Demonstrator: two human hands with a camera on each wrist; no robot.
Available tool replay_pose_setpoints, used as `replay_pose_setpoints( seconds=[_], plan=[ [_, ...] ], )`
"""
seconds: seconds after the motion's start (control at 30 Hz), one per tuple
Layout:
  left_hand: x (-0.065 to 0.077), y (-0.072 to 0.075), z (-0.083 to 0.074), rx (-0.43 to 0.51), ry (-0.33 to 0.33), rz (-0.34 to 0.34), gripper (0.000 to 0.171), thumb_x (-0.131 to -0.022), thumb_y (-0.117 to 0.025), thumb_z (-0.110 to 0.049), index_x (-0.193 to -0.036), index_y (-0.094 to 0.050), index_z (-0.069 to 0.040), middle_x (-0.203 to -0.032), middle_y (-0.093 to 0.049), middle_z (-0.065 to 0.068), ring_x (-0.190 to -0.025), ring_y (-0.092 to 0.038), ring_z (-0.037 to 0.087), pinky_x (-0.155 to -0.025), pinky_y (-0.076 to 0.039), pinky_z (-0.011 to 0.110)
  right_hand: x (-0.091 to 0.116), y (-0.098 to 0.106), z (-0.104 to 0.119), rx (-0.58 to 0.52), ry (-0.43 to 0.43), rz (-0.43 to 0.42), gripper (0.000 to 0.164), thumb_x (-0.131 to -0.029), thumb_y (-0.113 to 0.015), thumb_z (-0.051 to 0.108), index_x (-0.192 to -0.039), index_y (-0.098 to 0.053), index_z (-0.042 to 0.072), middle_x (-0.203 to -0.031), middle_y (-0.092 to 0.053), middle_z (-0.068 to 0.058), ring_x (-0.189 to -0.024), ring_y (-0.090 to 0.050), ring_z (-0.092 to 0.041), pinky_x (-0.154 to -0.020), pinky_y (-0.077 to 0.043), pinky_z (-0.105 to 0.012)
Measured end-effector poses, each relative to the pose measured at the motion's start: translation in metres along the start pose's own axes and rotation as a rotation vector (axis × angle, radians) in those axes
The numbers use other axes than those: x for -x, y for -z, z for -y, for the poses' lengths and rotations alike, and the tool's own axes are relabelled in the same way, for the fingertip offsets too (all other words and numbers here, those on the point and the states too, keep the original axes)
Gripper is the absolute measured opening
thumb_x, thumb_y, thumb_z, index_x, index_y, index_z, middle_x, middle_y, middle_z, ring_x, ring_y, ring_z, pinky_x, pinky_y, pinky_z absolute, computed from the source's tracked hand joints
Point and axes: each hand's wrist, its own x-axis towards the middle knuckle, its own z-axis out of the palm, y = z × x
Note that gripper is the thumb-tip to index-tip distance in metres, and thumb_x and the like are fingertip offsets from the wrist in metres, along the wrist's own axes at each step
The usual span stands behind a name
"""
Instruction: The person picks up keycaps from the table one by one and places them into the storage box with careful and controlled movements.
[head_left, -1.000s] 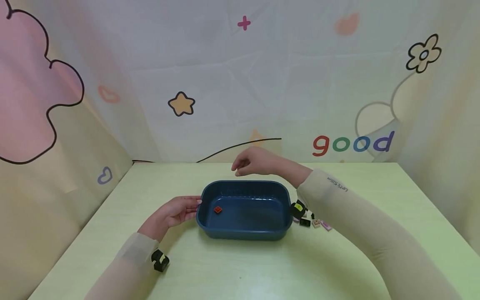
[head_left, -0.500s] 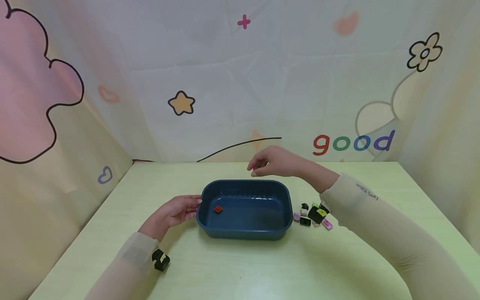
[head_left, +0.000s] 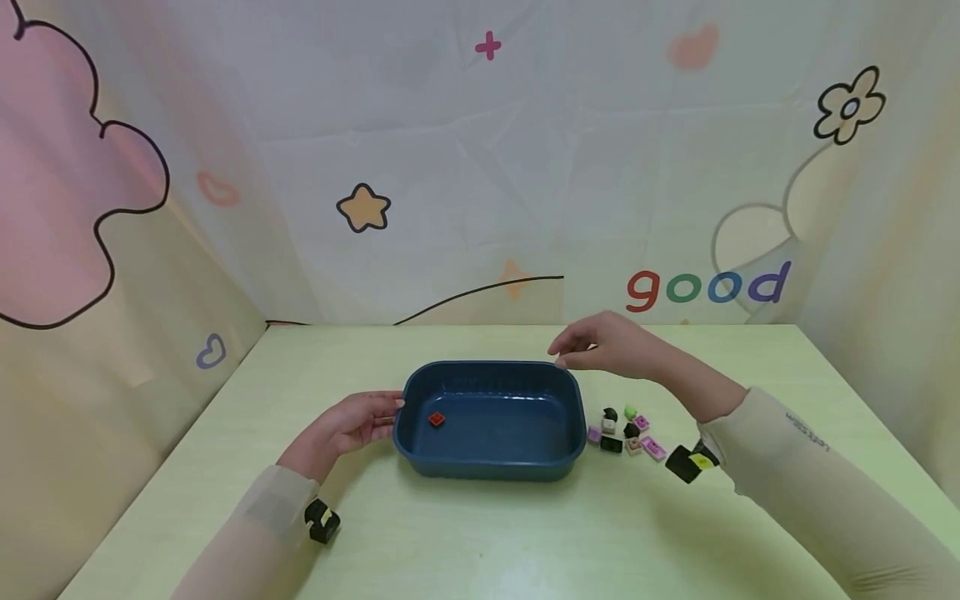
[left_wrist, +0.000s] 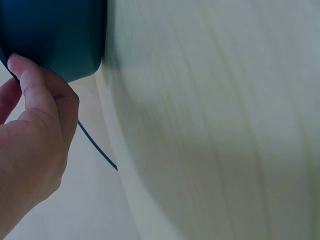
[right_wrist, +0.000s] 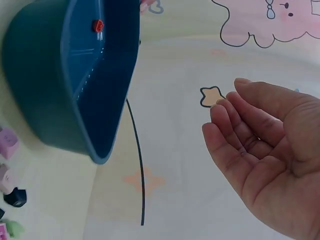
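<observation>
A deep blue rectangular basin (head_left: 487,468) with rounded corners stands mid-table. Inside it, toward the left, lies a small red toy brick (head_left: 437,419), also in the right wrist view. My left hand (head_left: 360,422) holds the basin's left end at the rim; in the left wrist view its fingertips lie against the wall and rim. My right hand (head_left: 611,346) hovers over the basin's back right corner. Its fingers (right_wrist: 225,152) are loosely bent, with nothing between them and the thumb. To the basin's right is a loose group of small toy bricks, including a pink brick (head_left: 653,448) and a black brick (head_left: 611,445).
A light green piece (head_left: 630,411) lies at the back of the brick group. The pale wood-grain table (head_left: 480,542) extends around the basin. A printed curtain (head_left: 450,167) hangs behind the table and along its sides. Each wrist carries a small black camera.
My right hand has moved right, from behind the basin's middle to its back right corner, and its sleeve now uncovers the bricks. My left hand, the basin and the red brick stay put.
</observation>
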Motion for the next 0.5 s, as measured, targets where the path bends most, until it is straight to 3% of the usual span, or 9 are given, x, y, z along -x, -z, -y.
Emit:
replay_pose_setpoints(
  seconds=[0.33,0.5],
  plan=[
    [0.002,-0.001,0.0,0.002,-0.015,0.009,0.057,-0.108,-0.045,-0.009,-0.157,-0.024,0.012,-0.091,-0.074,-0.008,-0.078,-0.071,0.001,-0.076,-0.061,0.015,0.036,-0.002,-0.023,-0.029,-0.097,-0.039,0.027,-0.097,-0.069,0.019,-0.117,-0.073,0.002,-0.105,-0.078,-0.01,-0.089,-0.069,-0.014,-0.077,-0.057,-0.026],
    [0.002,0.001,0.001,0.001,-0.015,0.012,0.057,-0.108,-0.046,-0.009,-0.156,-0.024,0.012,-0.089,-0.072,-0.008,-0.078,-0.069,0.001,-0.076,-0.06,0.014,0.053,-0.007,-0.038,-0.025,-0.104,-0.055,0.027,-0.097,-0.07,0.019,-0.116,-0.073,0.0,-0.101,-0.077,-0.008,-0.086,-0.065,-0.011,-0.071,-0.055,-0.021]
  ],
)
